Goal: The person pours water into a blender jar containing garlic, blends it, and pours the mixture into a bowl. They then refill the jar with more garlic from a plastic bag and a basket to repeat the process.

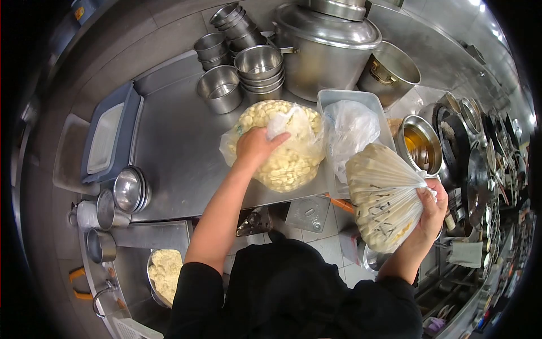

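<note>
A clear plastic bag of pale cream-coloured pieces (288, 169) rests on the steel counter. My left hand (261, 146) lies on top of it, fingers bent at the bunched plastic; whether they grip it is hard to tell. At the right, my right hand (432, 206) is closed round the gathered neck of a second bag (381, 198), whitish with dark printed marks and pale contents. This bag hangs tilted in front of the counter's edge, near a clear plastic tub (353, 97) that holds a crumpled clear bag (353, 127).
Steel pots (219, 90) and a large lidded pot (327, 56) stand along the back. A pan of amber liquid (419, 144) is at the right. Grey-blue trays (132, 113) and stacked bowls (129, 189) are at the left, above a sink with a bowl of pale food (165, 274).
</note>
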{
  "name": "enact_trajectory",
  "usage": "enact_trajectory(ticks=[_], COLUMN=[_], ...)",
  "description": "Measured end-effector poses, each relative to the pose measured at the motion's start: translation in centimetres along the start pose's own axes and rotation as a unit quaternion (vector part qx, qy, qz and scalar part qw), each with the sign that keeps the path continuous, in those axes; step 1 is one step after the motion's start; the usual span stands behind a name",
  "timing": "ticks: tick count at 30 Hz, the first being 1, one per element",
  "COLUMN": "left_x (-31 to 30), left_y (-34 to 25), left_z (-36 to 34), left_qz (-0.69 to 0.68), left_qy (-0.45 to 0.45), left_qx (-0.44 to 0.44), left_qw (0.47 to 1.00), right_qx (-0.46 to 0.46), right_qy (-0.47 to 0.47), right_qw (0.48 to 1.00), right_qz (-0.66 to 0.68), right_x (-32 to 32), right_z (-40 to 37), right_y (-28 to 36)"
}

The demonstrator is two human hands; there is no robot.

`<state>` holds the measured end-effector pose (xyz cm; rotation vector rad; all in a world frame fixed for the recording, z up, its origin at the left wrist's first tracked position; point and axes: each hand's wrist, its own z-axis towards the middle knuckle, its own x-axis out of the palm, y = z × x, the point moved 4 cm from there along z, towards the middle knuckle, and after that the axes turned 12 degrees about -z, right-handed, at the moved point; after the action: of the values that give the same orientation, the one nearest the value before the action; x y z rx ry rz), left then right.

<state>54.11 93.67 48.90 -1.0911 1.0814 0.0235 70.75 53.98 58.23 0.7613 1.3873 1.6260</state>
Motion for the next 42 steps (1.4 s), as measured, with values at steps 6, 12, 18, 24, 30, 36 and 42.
enact_trajectory(ticks=[6, 12, 18, 24, 30, 36, 42], left_x=[1.5, 4.5, 1.3, -3.4, -9.1, -15.5, -22.2], left_y=[0.7, 2.3, 1.4, -2.3, -4.6, -4.7, -7.3], left_z=[0.2, 2.9, 2.1, 1.2, -1.0, -10.5, -25.9], left_qz=[-0.097, -0.368, -0.627, -0.692, -0.667, -0.615, -0.552], left_qy=[-0.123, -0.192, -0.123, -0.148, -0.166, -0.226, -0.386], left_qx=[0.097, -0.027, -0.138, -0.062, -0.032, 0.015, 0.035], left_qw=[0.983, 0.909, 0.757, 0.704, 0.725, 0.756, 0.738], right_qx=[0.007, 0.011, 0.008, 0.027, 0.017, 0.012, -0.073], right_qy=[-0.009, 0.005, -0.025, -0.022, -0.050, 0.028, -0.019], right_qw=[1.000, 1.000, 0.997, 0.995, 0.998, 0.999, 0.995], right_qz=[0.025, -0.009, -0.070, -0.096, -0.029, 0.044, 0.071], right_x=[1.1, 0.7, -1.7, -3.5, -4.1, -0.1, 5.5], right_z=[-0.5, -1.4, -3.5, -5.1, -5.4, -2.8, -3.4], right_y=[0.2, -1.4, -2.7, -1.7, -0.9, 0.4, 5.5])
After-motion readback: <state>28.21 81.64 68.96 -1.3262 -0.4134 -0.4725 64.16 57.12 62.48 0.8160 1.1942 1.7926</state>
